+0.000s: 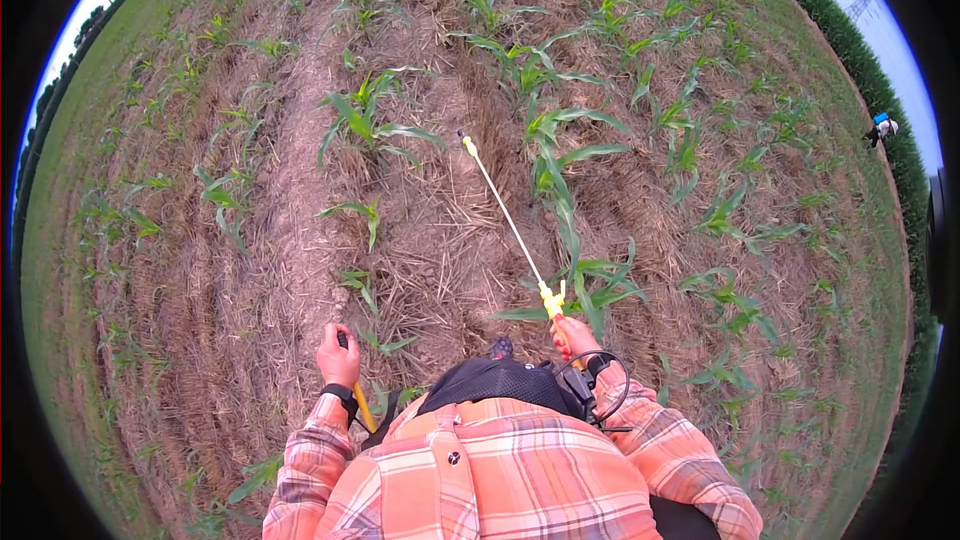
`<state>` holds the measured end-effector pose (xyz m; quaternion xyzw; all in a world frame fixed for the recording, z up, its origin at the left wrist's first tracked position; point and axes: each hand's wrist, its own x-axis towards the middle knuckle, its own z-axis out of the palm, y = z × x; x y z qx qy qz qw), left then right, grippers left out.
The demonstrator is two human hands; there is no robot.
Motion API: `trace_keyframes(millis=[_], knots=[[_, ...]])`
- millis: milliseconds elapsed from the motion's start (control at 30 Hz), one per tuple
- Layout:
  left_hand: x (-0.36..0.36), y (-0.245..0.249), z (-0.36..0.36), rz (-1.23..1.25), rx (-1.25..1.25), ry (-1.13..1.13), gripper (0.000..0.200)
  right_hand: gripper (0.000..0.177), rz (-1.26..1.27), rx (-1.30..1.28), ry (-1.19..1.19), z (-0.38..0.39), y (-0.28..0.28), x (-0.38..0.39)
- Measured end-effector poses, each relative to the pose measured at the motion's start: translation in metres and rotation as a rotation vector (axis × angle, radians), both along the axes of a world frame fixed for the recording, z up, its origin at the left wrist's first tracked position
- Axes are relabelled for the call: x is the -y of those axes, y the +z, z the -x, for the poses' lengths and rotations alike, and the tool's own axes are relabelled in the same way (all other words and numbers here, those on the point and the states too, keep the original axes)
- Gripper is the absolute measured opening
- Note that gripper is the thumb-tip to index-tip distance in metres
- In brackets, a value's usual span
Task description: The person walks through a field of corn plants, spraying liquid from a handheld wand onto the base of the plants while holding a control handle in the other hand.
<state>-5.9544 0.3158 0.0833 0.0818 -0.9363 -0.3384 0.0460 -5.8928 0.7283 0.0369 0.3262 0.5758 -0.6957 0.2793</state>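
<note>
My right hand (574,337) is wrapped round the yellow handle of a spray wand (508,218). Its thin pale tube points forward and slightly left, ending in a nozzle (467,143) above the soil between two rows of young corn. On the left, my left hand (338,355) is closed on the black-tipped end of a yellow lever (364,408), which runs down beside my body. Close to the wand's tube stands a corn plant (556,175); another corn plant (365,125) grows left of the nozzle.
Dry straw (440,210) covers the ground between the corn rows. A black pouch (495,382) hangs at my waist, with a shoe tip (501,348) just ahead. Far right, another person (882,130) with something blue is by a tall green crop (868,65).
</note>
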Motion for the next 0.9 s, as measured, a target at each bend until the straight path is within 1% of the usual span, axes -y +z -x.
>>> trace_keyframes(millis=[67, 100, 167, 200, 233, 333, 367, 433, 467, 633, 733, 800, 833, 900], knots=[[-0.018, -0.004, 0.012, 0.059, 0.026, -0.004, 0.010, 0.035, 0.052, 0.008, -0.129, 0.003, -0.003, -0.024], [-0.025, -0.006, 0.017, 0.054, 0.028, -0.015, 0.010, 0.035, 0.048, 0.009, -0.140, 0.001, -0.008, -0.038], [-0.036, -0.006, 0.027, 0.031, 0.039, -0.028, 0.010, 0.036, 0.093, 0.000, -0.309, 0.001, -0.011, -0.061], [-0.040, -0.006, 0.032, 0.030, 0.039, -0.036, 0.010, 0.036, 0.109, 0.018, -0.356, 0.001, -0.008, -0.071], [-0.044, -0.006, 0.036, 0.014, 0.030, -0.036, 0.011, 0.036, 0.107, 0.017, -0.363, 0.001, -0.008, -0.081], [-0.060, 0.005, 0.043, -0.021, -0.025, -0.058, 0.013, 0.037, 0.173, -0.010, -0.527, -0.002, -0.013, -0.109], [-0.065, 0.011, 0.045, -0.022, -0.025, -0.064, 0.013, 0.037, 0.172, -0.012, -0.533, -0.001, -0.016, -0.118], [-0.070, 0.019, 0.047, 0.036, -0.003, -0.043, 0.014, 0.036, 0.242, -0.054, -0.646, -0.003, -0.023, -0.131], [-0.069, 0.020, 0.049, 0.022, 0.024, -0.028, 0.015, 0.037, 0.257, -0.065, -0.680, -0.003, -0.024, -0.135], [-0.066, 0.022, 0.060, -0.024, -0.003, -0.041, 0.016, 0.037, 0.237, -0.094, -0.769, 0.006, -0.023, -0.141], [-0.062, 0.021, 0.076, 0.009, 0.010, -0.056, 0.016, 0.038, 0.237, -0.081, -0.791, 0.017, -0.023, -0.137], [-0.056, 0.014, 0.096, -0.023, 0.071, -0.002, 0.016, 0.038, 0.202, -0.110, -0.748, 0.031, -0.019, -0.128], [-0.053, 0.013, 0.109, -0.026, 0.063, 0.003, 0.016, 0.038, 0.202, -0.119, -0.742, 0.041, -0.018, -0.122], [-0.046, 0.012, 0.134, -0.032, -0.006, -0.057, 0.015, 0.037, 0.135, -0.092, -0.667, 0.060, -0.013, -0.109]])
